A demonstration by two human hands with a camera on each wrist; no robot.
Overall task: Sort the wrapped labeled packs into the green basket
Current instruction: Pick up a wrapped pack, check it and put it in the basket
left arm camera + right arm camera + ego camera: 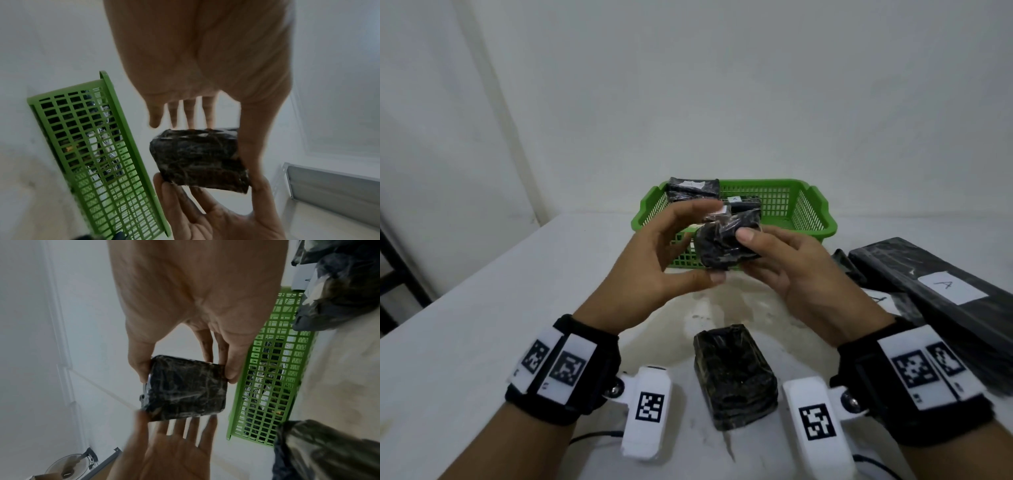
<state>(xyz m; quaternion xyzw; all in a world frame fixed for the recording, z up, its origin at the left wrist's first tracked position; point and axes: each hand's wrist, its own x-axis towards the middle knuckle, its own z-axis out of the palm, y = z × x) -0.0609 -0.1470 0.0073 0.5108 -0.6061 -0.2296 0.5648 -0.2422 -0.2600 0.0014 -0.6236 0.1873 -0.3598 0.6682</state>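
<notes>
A small black wrapped pack is held in the air just in front of the green basket. My right hand pinches it, thumb on one side and fingers on the other. My left hand is spread beside it, straight fingers touching its far edge and the thumb under its near edge. Two black packs lie in the basket's left half, one with a white label and one marked A. Another small black pack lies on the table between my wrists.
A long black pack with a white label marked A lies at the right, over more dark wrapped packs. The white table ends at the left near a dark frame. A white wall stands behind the basket. Cables run along the front edge.
</notes>
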